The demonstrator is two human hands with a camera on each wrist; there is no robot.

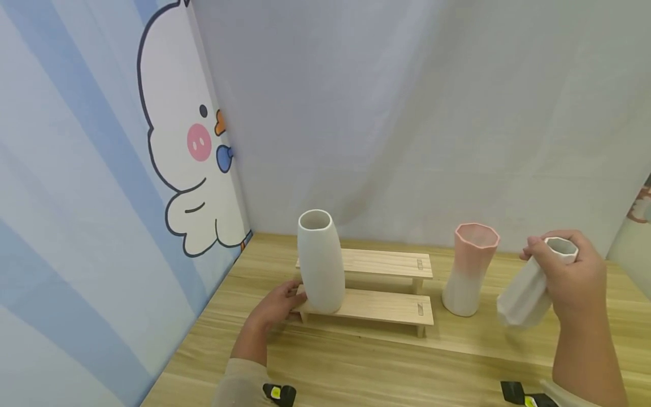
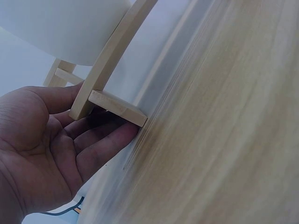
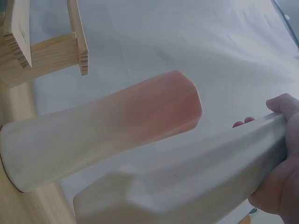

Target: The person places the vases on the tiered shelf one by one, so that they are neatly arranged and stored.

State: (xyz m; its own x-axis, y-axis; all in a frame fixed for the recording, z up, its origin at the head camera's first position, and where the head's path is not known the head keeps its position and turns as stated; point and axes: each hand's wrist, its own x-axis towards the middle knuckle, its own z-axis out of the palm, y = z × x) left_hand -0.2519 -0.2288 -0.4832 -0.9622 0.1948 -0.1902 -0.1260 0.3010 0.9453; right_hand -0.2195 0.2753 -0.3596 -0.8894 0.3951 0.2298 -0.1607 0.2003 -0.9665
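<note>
My right hand [image 1: 580, 280] grips a white faceted vase [image 1: 526, 297] near its rim and holds it tilted, base toward the left. In the right wrist view this vase [image 3: 187, 177] runs down and left from the hand. My left hand [image 1: 277, 305] holds the left end of a two-step wooden stand [image 1: 383, 305]. The left wrist view shows the thumb at the step's edge and fingers curled beneath, by the leg [image 2: 119, 108]. A tall smooth white vase [image 1: 321, 265] stands upright on the lower step's left part. Between stand and right hand, a pink-and-white vase [image 1: 469, 271] stands on the table.
The wood-grain table [image 1: 356, 367] reaches back to a pale hanging cloth [image 1: 407, 124]. On the left is a blue-striped wall cloth with a cartoon bird [image 1: 175, 130]. The stand's raised rear step [image 1: 381, 261] lies behind the front one.
</note>
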